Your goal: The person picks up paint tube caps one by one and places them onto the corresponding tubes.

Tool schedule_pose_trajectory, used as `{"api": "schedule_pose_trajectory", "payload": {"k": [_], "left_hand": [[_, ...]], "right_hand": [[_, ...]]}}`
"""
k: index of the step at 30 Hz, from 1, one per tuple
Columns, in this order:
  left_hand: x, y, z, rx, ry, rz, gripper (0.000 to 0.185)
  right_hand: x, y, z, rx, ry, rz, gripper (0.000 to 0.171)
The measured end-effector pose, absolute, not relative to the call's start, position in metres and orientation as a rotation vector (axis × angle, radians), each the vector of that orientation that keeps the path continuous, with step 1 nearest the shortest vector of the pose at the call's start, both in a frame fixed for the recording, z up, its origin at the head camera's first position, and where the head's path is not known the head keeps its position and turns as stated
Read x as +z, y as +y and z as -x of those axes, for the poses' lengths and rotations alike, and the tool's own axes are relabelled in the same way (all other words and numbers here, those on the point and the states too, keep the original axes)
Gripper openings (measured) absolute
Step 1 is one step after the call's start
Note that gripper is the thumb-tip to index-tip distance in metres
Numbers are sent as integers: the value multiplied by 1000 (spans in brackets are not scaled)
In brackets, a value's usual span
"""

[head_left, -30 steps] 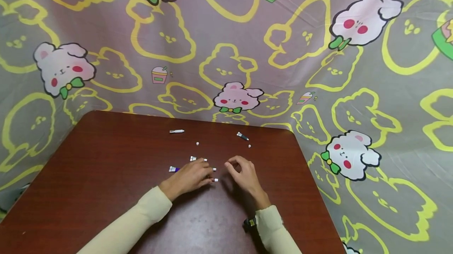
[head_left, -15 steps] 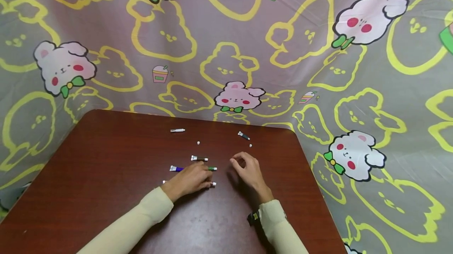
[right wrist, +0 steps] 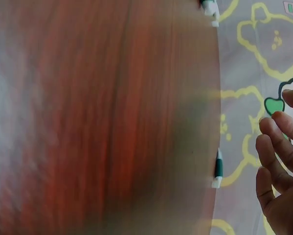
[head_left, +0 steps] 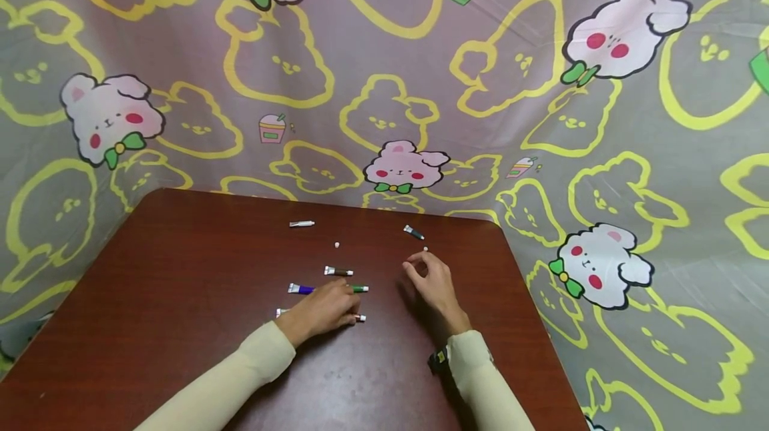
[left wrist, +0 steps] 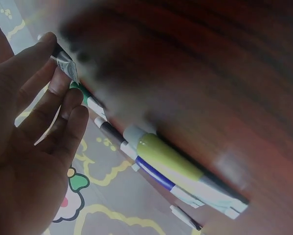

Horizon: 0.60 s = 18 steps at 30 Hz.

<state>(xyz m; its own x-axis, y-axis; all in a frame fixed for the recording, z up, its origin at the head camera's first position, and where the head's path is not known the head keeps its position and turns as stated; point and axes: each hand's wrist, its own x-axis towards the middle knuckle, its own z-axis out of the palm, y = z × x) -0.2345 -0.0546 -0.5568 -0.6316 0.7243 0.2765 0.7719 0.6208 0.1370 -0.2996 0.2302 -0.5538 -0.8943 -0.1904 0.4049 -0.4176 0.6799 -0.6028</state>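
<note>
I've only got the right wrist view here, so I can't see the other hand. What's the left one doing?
Observer: The left hand pinches a small tube by its dark body, and the tube's silver end sticks out past the fingers.

Operator: Any brighter tubes lying around that hand?

Observer: Yes, a blue tube lies on the table, its silver end pointing to the left side of the head view; the left hand hides its other end there.
</note>
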Motion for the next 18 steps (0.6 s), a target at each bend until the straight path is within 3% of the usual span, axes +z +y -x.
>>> {"api": "schedule_pose_trajectory", "payload": {"k": [18], "left_hand": [[-559, -56, 233, -394, -2656, 1244, 19]], "right_hand": [[-551, 253, 329, 1001, -2626, -388, 16]]}}
